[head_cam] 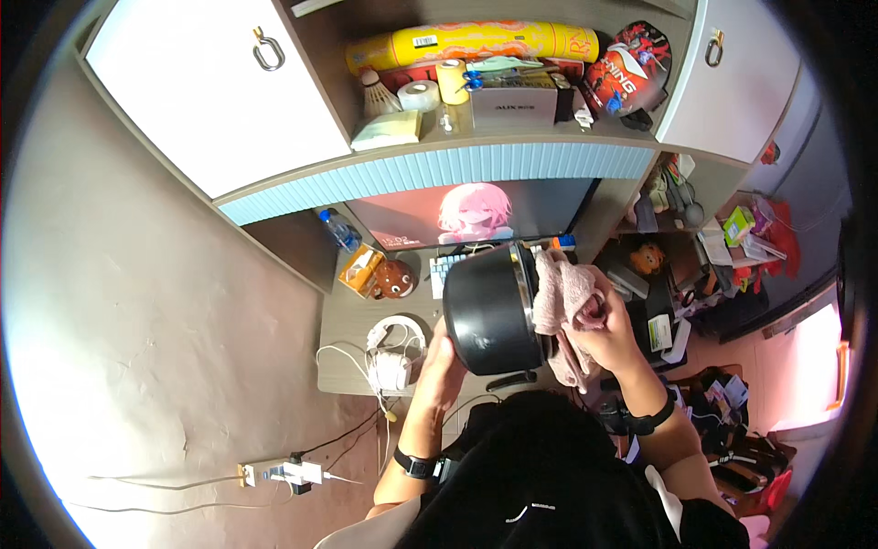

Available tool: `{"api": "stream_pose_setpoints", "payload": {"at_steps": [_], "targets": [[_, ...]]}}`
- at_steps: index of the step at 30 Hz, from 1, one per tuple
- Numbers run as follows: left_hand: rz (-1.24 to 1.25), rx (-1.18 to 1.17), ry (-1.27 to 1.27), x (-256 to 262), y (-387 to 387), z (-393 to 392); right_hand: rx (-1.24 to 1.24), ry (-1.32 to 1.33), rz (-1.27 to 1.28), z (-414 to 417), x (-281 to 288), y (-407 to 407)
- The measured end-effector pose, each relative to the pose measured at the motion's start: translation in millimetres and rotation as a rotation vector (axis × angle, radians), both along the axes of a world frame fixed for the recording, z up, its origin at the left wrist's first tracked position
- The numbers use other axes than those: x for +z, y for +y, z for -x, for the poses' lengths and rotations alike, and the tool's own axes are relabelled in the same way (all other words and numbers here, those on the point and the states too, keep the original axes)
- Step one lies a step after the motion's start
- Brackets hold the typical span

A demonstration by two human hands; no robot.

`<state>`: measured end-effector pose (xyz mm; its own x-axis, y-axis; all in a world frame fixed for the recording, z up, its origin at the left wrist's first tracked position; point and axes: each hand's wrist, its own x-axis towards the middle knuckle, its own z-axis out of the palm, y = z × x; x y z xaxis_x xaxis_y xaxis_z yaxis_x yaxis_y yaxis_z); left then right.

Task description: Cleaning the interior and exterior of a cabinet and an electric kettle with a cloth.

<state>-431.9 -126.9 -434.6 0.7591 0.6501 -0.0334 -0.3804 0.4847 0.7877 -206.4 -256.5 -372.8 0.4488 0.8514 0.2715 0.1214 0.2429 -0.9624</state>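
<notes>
A black, rounded pot-like vessel (490,312) with a shiny metal band near its rim is held up in front of me, tilted on its side. My left hand (444,367) supports it from the left and below, with most of the fingers hidden behind it. In my right hand (610,329) is a bunched pink towel cloth (566,295), which touches the vessel's right end. The cloth hangs down below that hand. What lies inside the vessel is hidden. A black handle-like part (511,381) shows just below it.
Behind the vessel are a keyboard (446,267) and a lit monitor (411,213). White headphones (392,367), a brown animal figure (396,278) and a plastic bottle (341,232) stand on the desk (343,329) to the left. A loaded shelf (439,141) overhangs the desk; a power strip (274,473) is at lower left.
</notes>
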Motion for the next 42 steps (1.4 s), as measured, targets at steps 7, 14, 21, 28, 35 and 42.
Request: {"api": "stream_pose_setpoints", "payload": {"at_steps": [7,14,21,28,35,42], "targets": [[0.071,-0.067,0.073,-15,-7,4,-0.063,0.165,0.097,-4,-16,-14],[0.72,-0.195,-0.208,-56,-17,-3,-0.055,0.316,0.169,7,-18,-8],[0.7,0.006,-0.205,-50,-16,10,-0.183,0.409,0.119,3,-14,-9],[0.629,0.015,-0.166,-40,-21,28,-0.255,0.351,0.077,-6,-9,-17],[0.021,0.265,0.147,-28,-27,15,-0.045,-0.622,-0.104,17,32,30],[-0.186,0.627,0.248,-16,-8,31,-0.058,-0.816,0.168,64,16,39]]}}
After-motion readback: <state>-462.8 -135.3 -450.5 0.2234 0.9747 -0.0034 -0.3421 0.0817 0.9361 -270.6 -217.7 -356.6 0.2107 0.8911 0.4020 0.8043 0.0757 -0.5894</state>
